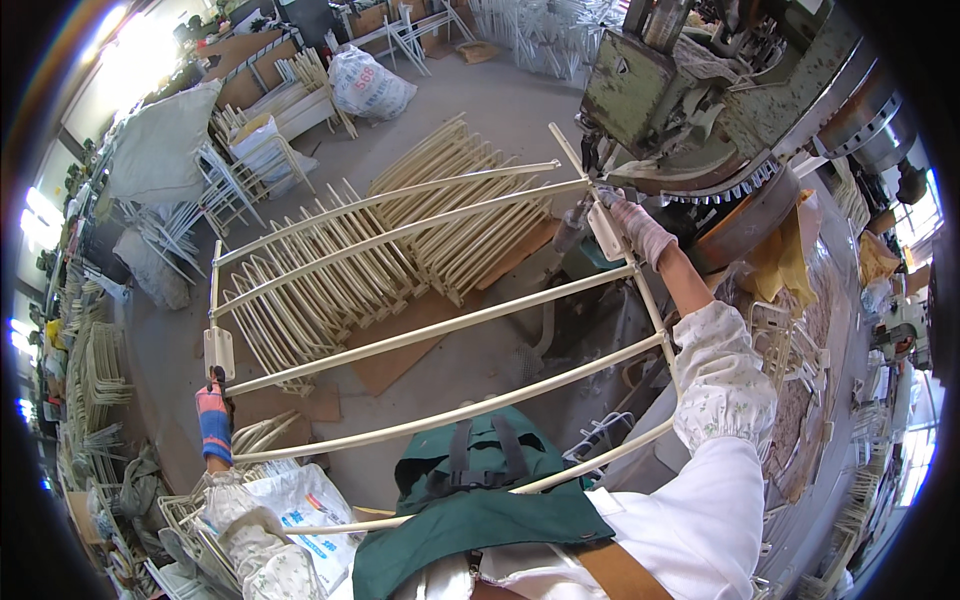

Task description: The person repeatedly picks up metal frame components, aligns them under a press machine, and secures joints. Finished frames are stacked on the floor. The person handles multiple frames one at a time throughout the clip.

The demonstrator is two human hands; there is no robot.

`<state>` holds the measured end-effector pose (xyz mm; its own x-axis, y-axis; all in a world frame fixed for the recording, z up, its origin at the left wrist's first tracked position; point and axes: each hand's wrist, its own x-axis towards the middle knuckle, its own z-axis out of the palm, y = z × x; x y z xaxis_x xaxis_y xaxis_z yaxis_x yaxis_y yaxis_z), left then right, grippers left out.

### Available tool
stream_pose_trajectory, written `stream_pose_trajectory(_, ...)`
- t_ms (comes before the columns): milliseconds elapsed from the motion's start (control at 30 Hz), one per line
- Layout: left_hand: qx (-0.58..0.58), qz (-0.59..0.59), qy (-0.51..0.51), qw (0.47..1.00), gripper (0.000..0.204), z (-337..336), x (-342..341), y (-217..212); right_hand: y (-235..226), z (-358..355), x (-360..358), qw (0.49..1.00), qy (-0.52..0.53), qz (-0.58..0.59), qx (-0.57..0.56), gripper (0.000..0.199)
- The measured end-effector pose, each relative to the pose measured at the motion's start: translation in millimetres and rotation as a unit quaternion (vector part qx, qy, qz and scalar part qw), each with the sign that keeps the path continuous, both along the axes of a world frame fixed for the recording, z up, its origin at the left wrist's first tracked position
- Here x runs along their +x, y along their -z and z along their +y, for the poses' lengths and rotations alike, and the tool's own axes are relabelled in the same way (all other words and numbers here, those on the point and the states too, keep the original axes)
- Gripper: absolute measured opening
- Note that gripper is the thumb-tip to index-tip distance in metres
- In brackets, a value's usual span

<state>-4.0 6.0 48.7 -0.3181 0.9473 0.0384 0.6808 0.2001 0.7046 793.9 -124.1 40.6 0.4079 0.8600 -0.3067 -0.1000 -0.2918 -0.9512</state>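
A large cream metal tube frame with several curved crossbars spans the space in front of me, its near end against my green apron. My left hand, in a pink and blue glove, is closed round the frame's left side tube, just below a small cream plate. On the far right, my right hand, in a pale pinkish glove, is closed on the right side tube beside another cream plate. That corner of the frame is at the green machine; its fingertips are partly hidden.
Stacks of bent cream tubes lie on cardboard beyond the frame. The machine's toothed ring is close to my right arm. A stuffed white sack and piled metal frames stand farther back.
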Motion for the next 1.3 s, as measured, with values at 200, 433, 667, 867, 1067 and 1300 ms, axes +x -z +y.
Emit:
stream_pose_trajectory(200,-0.019,-0.064,-0.017,0.998,0.046,7,-2,6,-18,-5,-14,0.996,0.002,0.078,0.033,0.027)
stream_pose_trajectory(433,-0.032,-0.013,-0.025,0.999,0.053,17,-47,26,-18,4,-20,0.997,-0.014,0.073,-0.003,0.031)
stream_pose_trajectory(667,-0.061,-0.035,-0.038,0.997,0.054,6,-12,11,8,9,-4,0.996,-0.04,0.077,0.032,0.029)
stream_pose_trajectory(867,-0.068,-0.021,-0.043,0.997,0.053,-10,-3,-4,-19,13,-35,0.998,-0.058,0.035,0.015,0.025)
stream_pose_trajectory(1067,-0.09,-0.071,-0.019,0.993,0.053,-13,51,-8,34,5,11,0.753,-0.102,-0.647,-0.057,0.023)
stream_pose_trajectory(1300,-0.038,-0.071,-0.006,0.997,0.049,-17,32,29,-5,27,-125,0.94,0.048,0.337,-0.025,0.022)
